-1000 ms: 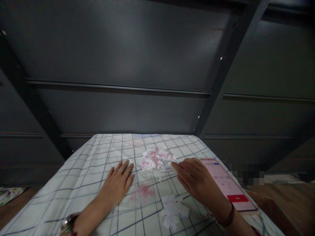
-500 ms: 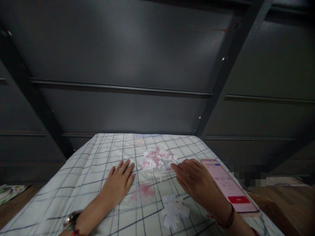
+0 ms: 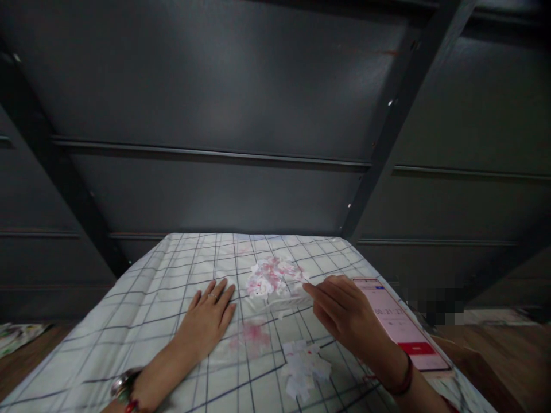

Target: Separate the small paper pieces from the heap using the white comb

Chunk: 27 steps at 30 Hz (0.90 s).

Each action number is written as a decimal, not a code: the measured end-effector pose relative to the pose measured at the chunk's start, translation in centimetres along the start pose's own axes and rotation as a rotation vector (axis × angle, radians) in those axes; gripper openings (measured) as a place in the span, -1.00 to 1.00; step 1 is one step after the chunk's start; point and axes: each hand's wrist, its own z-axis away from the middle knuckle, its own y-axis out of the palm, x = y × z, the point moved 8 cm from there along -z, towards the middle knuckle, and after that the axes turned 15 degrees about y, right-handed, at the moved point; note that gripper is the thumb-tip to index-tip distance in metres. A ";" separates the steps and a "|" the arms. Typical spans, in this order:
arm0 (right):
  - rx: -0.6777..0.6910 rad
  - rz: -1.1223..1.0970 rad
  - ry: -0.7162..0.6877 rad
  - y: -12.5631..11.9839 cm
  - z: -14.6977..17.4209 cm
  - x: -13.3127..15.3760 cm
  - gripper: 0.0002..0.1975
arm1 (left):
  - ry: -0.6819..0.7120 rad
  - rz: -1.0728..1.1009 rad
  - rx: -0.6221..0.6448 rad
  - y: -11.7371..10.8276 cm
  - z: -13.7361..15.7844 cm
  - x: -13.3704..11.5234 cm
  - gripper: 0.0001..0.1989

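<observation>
My left hand (image 3: pixel 209 321) lies flat on the checked tablecloth (image 3: pixel 189 258), fingers spread, with a ring on one finger and nothing held. Right of it, a heap of small white paper scraps with pink stains (image 3: pixel 273 274) sits on or inside thin clear plastic film (image 3: pixel 284 301); which of the two I cannot tell. At the near right edge of this film, my right hand (image 3: pixel 344 307) has its thumb and fingertips pinched together on the plastic. Closer to me is a second small pile of white paper scraps (image 3: pixel 303 367). A pink smear (image 3: pixel 255 335) shows between the hands.
A phone (image 3: pixel 400 327) with a running timer lies beside my right forearm, near the table's right edge. Dark metal panels (image 3: pixel 232 195) rise behind the table. Wooden floor (image 3: pixel 503 350) shows at the right, and a patterned item (image 3: pixel 19 338) at the far left.
My right hand has shifted slightly to the right, and the plastic film's near edge has lifted and stretched toward it. The left hand and the near scrap pile have stayed put.
</observation>
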 end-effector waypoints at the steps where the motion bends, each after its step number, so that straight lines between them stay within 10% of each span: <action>1: -0.016 0.011 0.000 0.0 0.0 -0.1 -0.78 | 0.000 0.000 -0.004 0.0 0.0 0.0 -0.55; 27: -0.019 0.003 0.052 0.3 0.7 -1.3 -0.74 | 0.008 0.001 -0.029 0.2 0.1 0.0 -0.55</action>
